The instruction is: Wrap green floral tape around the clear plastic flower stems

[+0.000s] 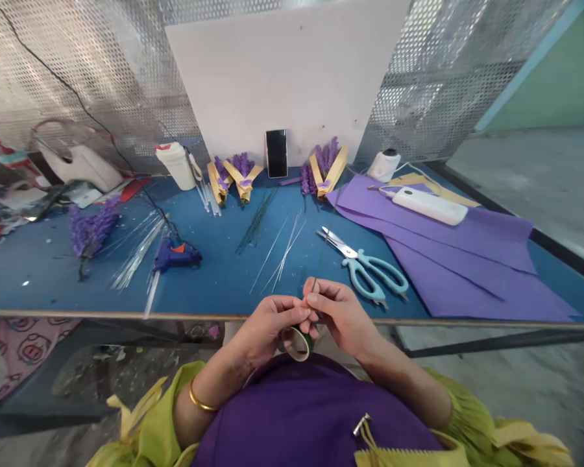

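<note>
You sat or stood at the front edge of a long blue tabletop (pixel 214 275), with both hands close together just before this edge. Your left hand (pixel 271 327) had a narrow grip, and its fingers were curled around a ring-shaped roll of dark green tape with a pale inner core (pixel 300 357), which hung below the palm. Your right hand (pixel 346 316) also had a narrow grip: the thumb and the forefinger pinched a thin dark green stem (pixel 314 284), which pointed upward from the fingertips. The fingertips of the two hands were touching, but whether the left ones also pressed the stem, I cannot tell. Just beyond the right hand lay a pair of scissors with silver blades and turquoise handles (pixel 354 254), a little opened. Ahead of your hands were several thin white wires (pixel 286 255), and behind these, to the left, a loose bunch of thin dark green wires (pixel 257 220). Large purple sheets (pixel 448 263) covered the right part of the tabletop, and a white elongated device with a cord (pixel 431 205) rested on them. On the left side lay a blue glue gun (pixel 172 257); farther left was a bunch of fuzzy purple flowers (pixel 92 227). At the back, a black-screened phone (pixel 276 154) stood upright.
</note>
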`<state>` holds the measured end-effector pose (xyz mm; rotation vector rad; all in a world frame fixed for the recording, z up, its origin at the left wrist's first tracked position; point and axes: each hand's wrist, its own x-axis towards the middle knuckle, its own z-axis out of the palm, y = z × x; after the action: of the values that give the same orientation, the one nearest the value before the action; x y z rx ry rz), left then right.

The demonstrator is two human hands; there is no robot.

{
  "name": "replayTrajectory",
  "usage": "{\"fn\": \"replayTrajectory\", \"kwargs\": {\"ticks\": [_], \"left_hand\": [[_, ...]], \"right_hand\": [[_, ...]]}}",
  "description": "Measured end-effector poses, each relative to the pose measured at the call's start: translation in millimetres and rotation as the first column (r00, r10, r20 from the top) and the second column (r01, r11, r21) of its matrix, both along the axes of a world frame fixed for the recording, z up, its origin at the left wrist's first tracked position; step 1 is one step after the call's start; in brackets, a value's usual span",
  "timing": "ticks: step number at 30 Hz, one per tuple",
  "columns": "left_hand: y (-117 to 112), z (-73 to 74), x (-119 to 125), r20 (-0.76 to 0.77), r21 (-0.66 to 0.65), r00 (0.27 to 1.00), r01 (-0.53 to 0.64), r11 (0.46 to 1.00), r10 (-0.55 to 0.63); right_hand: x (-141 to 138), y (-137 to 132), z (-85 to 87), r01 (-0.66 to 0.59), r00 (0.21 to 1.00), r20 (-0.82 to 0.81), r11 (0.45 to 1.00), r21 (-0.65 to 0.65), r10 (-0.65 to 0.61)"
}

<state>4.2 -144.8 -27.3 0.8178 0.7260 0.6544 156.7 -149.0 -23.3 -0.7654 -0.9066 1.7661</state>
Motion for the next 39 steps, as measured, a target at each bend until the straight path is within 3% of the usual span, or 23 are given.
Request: {"fn": "replayTrajectory", "kwargs": {"ticks": [5, 11, 14, 16, 19, 23, 26, 34, 39], "left_hand": [[-17.0, -11.3, -4.5, -0.040, -0.051, 0.999, -0.009, 0.999, 0.006], [-36.7, -14.2, -4.9, -0.241, 0.160, 0.967, -0.048, 0.986, 0.086], [-45.9, -12.4, -5.0, -0.332, 0.277, 0.927, -0.083, 0.957, 0.176], [-50.8, -11.1, -5.5, -0.332, 0.297, 0.919, -0.110, 0.949, 0.210], [-56.5, -12.5, -6.1, -0.276, 0.203, 0.943, -0.132, 0.970, 0.187], [-62.5, -22.2, -4.5, -0.168, 0.066, 0.977, -0.124, 0.990, 0.133], [-65.9, -29.6, -3.1, -0.139, 0.044, 0.982, -0.123, 0.991, 0.128], [-68.8, -40.1, -7.1, -0.138, -0.010, 0.987, -0.089, 0.996, 0.086], [-67.4, -40.6, -8.6, -0.176, 0.047, 0.979, -0.095, 0.994, 0.102]], "right_hand": [[-6.2, -18.9, -9.8, 0.097, 0.984, 0.141, 0.990, 0.100, -0.110], [-7.1, -37.9, -21.8, 0.239, 0.851, 0.405, 0.933, 0.269, -0.335], [-6.4, -45.6, -21.6, 0.231, 0.762, 0.518, 0.910, 0.344, -0.389], [-4.9, -49.4, -19.6, 0.197, 0.748, 0.542, 0.907, 0.371, -0.384], [-2.1, -53.9, -17.6, 0.153, 0.806, 0.494, 0.921, 0.359, -0.326], [-0.5, -58.9, -21.8, 0.066, 0.927, 0.350, 0.978, 0.199, -0.134], [-0.8, -61.3, -28.5, 0.075, 0.964, 0.244, 0.989, 0.127, -0.104], [-4.2, -61.5, -31.9, 0.093, 0.919, 0.369, 0.987, 0.135, -0.137], [-5.7, -58.1, -32.6, 0.119, 0.813, 0.529, 0.959, 0.258, -0.243]]}}
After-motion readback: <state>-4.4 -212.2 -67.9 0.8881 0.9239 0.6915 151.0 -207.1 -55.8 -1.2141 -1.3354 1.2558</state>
